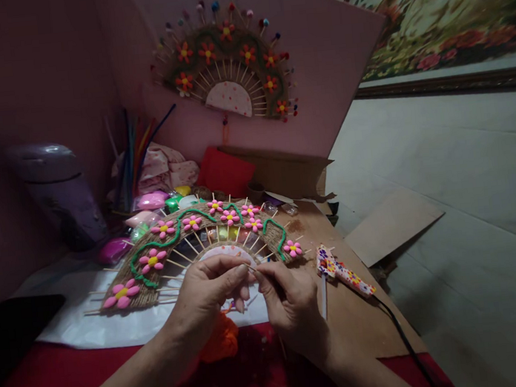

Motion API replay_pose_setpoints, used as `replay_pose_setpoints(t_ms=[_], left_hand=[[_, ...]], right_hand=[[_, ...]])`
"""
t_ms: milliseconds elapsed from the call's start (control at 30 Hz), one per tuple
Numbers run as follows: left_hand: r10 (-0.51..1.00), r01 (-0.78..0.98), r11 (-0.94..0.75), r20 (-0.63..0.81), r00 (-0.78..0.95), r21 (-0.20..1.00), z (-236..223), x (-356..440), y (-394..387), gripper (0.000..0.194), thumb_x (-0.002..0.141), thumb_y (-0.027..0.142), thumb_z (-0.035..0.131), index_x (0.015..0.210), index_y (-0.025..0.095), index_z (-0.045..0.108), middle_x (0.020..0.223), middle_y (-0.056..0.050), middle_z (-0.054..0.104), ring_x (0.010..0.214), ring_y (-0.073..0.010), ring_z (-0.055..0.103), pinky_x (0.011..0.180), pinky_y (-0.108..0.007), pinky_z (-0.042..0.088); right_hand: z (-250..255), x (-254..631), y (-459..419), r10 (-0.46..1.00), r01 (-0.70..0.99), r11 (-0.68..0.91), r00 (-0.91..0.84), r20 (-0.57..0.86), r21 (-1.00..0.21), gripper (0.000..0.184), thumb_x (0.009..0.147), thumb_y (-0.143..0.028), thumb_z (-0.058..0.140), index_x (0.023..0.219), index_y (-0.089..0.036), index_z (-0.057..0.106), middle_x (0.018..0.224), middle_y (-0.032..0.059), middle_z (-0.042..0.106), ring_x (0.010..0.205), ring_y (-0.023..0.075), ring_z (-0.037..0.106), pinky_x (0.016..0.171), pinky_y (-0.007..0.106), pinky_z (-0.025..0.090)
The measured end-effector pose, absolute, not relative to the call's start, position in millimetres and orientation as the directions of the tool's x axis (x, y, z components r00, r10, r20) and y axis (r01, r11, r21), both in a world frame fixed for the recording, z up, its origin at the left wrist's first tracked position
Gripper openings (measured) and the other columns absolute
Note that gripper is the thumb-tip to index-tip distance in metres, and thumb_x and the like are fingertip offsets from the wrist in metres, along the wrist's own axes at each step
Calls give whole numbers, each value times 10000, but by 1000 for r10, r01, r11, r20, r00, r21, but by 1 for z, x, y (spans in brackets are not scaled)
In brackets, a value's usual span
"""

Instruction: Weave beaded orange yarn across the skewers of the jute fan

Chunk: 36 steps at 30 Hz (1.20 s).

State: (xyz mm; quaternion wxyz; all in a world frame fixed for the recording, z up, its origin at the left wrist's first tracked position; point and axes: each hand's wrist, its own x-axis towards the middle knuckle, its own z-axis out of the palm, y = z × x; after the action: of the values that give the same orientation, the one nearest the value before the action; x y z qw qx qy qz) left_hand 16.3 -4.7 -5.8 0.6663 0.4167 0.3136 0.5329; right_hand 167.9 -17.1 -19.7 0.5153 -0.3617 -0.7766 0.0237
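My left hand (219,285) and my right hand (291,303) meet at the middle, their thumbs and forefingers pinched on a thin pale stick-like piece (250,268), mostly hidden by the fingers. Just beyond them lies a fan-shaped craft (123,261) wrapped in brown twine. Thin wooden sticks radiate through it, and pink clay flowers (153,260) with yellow centres and a wavy green strip (179,225) decorate it. A white dotted half-round (222,253) at its base is partly covered by my hands. Below my left hand sits a ball of orange yarn (224,338).
A patterned glue gun (345,272) with a black cord rests on cardboard (357,330) at right. Bagged coloured clay (151,200), pipe cleaners (133,157) and a purple flask (60,194) stand left. A finished-looking fan (225,44) with orange flowers hangs on the pink board behind.
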Motion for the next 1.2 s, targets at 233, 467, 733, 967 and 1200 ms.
replay_pose_setpoints(t_ms=[233,467,733,967,1200], left_hand=[[960,-564,240,-104,261,790,-7,18,-4,122,593,174,779,653,121,687,591,-40,669,465,-89,571,425,-166,445],[947,-569,292,-149,285,769,-12,21,-3,89,595,167,717,613,115,647,543,-17,625,399,-63,505,348,-146,361],[953,-345,52,58,298,937,-15,22,-9,189,799,306,623,699,145,617,608,-1,605,431,-68,479,403,-176,344],[789,-171,3,103,606,985,-6,17,-24,229,784,267,639,593,149,597,582,-13,564,521,-85,467,481,-195,340],[987,-338,73,-19,162,938,-8,20,-11,205,699,326,735,788,151,677,642,-16,645,366,-43,408,340,-165,257]], right_hand=[[-20,166,-17,552,529,761,-223,803,-376,120,859,-66,531,921,-133,610,715,36,659,628,124,608,605,217,443],[-23,164,-17,667,441,719,-222,711,-537,125,893,-105,499,894,-159,611,706,18,646,601,113,599,572,210,440],[-15,166,-17,839,268,542,-129,528,-796,179,924,-241,492,797,-168,595,612,-13,597,538,101,567,518,202,438],[-18,167,-13,823,323,560,-109,558,-763,178,907,-256,505,777,-168,589,580,-25,544,496,96,501,485,210,404],[-20,168,-16,783,310,617,-144,606,-724,113,886,-193,525,805,-168,599,600,-25,553,506,93,511,491,210,393]])
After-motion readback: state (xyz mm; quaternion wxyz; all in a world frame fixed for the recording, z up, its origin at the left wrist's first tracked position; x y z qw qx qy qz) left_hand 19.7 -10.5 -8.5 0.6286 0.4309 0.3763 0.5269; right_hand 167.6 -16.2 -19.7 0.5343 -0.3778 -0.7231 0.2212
